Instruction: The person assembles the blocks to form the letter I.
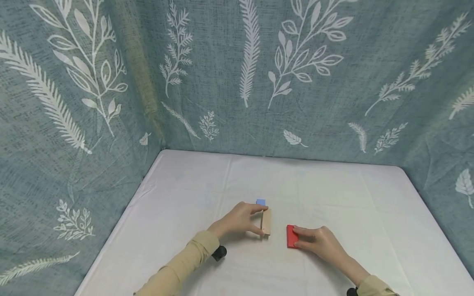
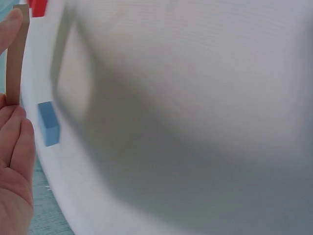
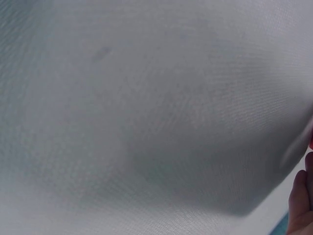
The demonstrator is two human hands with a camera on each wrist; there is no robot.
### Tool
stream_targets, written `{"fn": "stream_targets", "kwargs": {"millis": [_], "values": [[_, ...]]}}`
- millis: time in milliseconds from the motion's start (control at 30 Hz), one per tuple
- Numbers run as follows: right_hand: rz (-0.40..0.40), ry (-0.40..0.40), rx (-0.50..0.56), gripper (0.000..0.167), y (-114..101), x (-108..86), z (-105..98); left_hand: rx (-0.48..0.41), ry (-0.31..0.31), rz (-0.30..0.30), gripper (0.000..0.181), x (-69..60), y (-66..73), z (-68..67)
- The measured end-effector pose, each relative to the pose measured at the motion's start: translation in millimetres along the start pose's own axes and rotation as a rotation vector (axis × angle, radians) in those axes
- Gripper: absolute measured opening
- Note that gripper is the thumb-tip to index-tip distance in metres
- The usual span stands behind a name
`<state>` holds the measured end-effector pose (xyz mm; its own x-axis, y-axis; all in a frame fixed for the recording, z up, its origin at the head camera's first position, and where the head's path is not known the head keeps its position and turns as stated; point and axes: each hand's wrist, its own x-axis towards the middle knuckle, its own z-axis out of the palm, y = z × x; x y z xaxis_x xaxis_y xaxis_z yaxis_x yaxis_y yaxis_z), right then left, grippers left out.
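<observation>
My left hand pinches a plain wooden block by its two ends, thumb at the near end and fingers at the far end. In the left wrist view the wooden block appears held above the cloth, its shadow apart from it. Just beyond that hand lies a small blue block. To the right, my right hand grips a flat red block between thumb and fingers along its right side. Whether the red block touches the table I cannot tell. The right wrist view shows only a sliver of it.
A white cloth covers the table. Behind it and along both sides hangs a green-blue curtain with white leaf prints. Dark wrist-camera housings show beneath the sleeves, one being the black camera by the left wrist.
</observation>
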<state>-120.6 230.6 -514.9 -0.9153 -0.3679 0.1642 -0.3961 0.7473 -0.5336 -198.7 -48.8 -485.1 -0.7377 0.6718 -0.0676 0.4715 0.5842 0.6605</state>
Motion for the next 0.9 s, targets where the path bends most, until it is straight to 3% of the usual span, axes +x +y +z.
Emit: {"fn": "stream_targets", "kwargs": {"millis": [133,500,900], "values": [[0.002,0.003,-0.005,0.039,0,0.4,0,-0.037,0.012,-0.005,0.075,7.3,5.5,-7.2],[-0.002,-0.004,-0.005,0.038,1,1.4,-1,-0.034,0.047,0.009,0.076,26.1,19.8,-21.3],[-0.005,0.005,-0.012,0.038,0,2.1,-1,-0.051,0.074,0.023,0.076,44.8,30.3,-12.8]]}}
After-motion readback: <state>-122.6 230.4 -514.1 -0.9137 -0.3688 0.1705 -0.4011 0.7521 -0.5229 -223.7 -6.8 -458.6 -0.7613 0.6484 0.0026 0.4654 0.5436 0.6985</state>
